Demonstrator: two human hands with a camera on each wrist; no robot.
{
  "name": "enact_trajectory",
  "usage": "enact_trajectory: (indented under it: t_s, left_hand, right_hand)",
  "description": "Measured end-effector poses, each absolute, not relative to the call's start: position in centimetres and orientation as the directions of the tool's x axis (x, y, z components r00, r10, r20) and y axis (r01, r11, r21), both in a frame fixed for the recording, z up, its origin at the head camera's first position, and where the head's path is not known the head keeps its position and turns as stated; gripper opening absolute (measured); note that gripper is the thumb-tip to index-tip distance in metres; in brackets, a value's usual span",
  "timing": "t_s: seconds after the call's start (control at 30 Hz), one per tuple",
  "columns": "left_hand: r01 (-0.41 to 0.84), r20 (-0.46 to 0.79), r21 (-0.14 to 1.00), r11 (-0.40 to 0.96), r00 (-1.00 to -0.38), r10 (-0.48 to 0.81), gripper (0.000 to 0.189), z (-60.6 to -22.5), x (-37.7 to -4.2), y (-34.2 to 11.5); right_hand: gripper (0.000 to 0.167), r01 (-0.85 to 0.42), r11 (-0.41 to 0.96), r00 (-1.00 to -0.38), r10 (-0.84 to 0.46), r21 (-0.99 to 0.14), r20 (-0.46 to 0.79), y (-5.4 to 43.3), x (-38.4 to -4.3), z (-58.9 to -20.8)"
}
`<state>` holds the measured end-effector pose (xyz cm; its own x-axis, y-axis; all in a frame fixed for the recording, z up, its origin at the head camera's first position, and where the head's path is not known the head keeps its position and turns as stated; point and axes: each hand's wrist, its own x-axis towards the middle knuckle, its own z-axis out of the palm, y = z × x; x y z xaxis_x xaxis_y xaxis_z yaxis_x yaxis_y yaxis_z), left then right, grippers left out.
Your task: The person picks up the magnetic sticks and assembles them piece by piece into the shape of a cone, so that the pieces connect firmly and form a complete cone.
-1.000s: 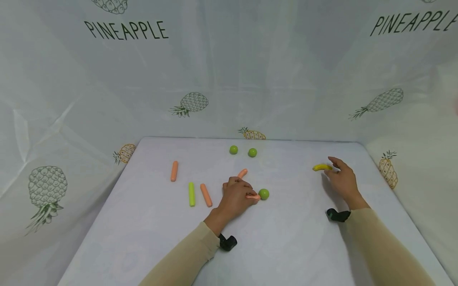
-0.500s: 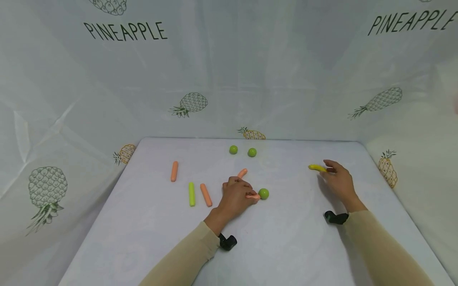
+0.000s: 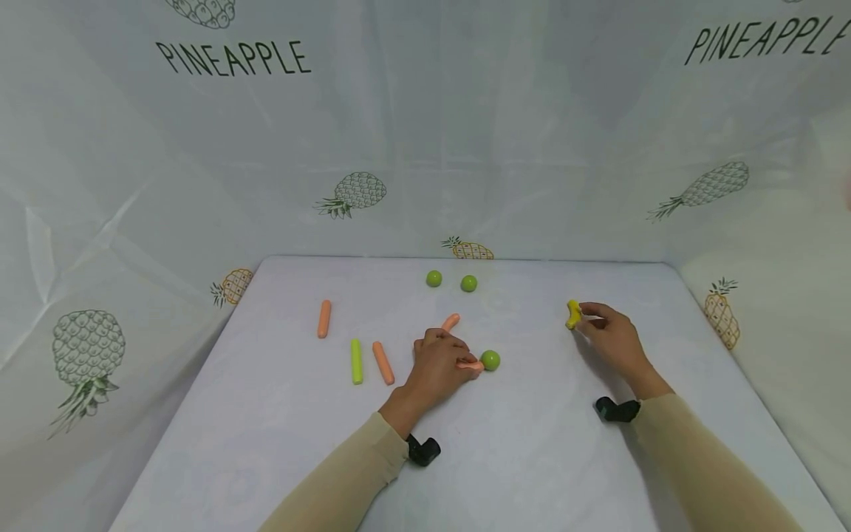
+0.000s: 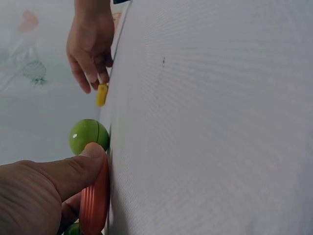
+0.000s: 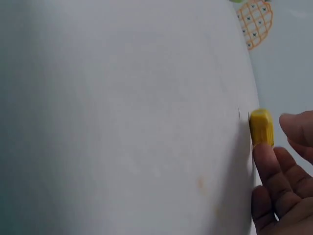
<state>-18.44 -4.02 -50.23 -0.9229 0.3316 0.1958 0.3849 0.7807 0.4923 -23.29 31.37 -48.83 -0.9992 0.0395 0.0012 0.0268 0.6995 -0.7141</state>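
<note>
My left hand (image 3: 444,363) pinches a ridged, rounded orange stick (image 4: 95,196) that looks like modelling clay. Its far end lies against a green ball (image 3: 490,360). Another orange stick (image 3: 451,321) pokes out beyond the same hand. Over on the right, my right hand (image 3: 613,338) has thumb and fingers at a short, bent yellow piece (image 3: 573,315), also ridged like a clay stick. In the right wrist view one fingertip overlaps the lower end of the yellow piece (image 5: 262,128), while another finger stands a little apart from it.
Two green balls, a left one (image 3: 434,278) and a right one (image 3: 468,284), sit near the back edge. Left of my left hand lie two orange sticks, one farther (image 3: 323,318) and one nearer (image 3: 383,363), with a lime stick (image 3: 357,361). A pineapple-print curtain (image 3: 425,133) hangs behind the white table (image 3: 518,458).
My right hand has moved left with the yellow piece, which has turned from lying sideways to pointing away from me. The left hand and its orange stick have kept still.
</note>
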Motion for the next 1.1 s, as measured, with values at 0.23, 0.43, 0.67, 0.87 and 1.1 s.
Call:
enact_trajectory:
  t_s: [0.23,0.43,0.67,0.87,1.1]
  left_hand:
    - [0.389,0.201,0.474,0.79,-0.921,0.333,0.019,-50.4,-18.5,-4.0]
    - [0.391,0.205,0.468,0.792,-0.92,0.333,0.019,-50.4,-18.5,-4.1]
    - [0.397,0.203,0.468,0.79,-0.918,0.341,0.02,-50.2,-18.4,-4.2]
    - [0.397,0.195,0.46,0.794,-0.918,0.346,0.019,-50.2,-18.4,-4.2]
    - [0.397,0.197,0.465,0.791,-0.918,0.345,0.019,-50.3,-18.5,-4.2]
  right_hand:
    - [0.059,-0.031,0.719,-0.997,-0.072,-0.694,-0.03,32.4,-25.0,-48.6]
    - [0.072,-0.058,0.731,-0.973,-0.193,-0.68,-0.125,33.4,-26.7,-48.3]
    - [0.074,-0.058,0.734,-0.941,-0.267,-0.677,-0.209,33.7,-27.4,-47.5]
    - [0.072,-0.056,0.723,-0.942,-0.266,-0.689,-0.203,33.5,-27.4,-47.6]
    - [0.077,-0.039,0.709,-0.966,-0.206,-0.705,-0.154,32.8,-27.0,-48.1]
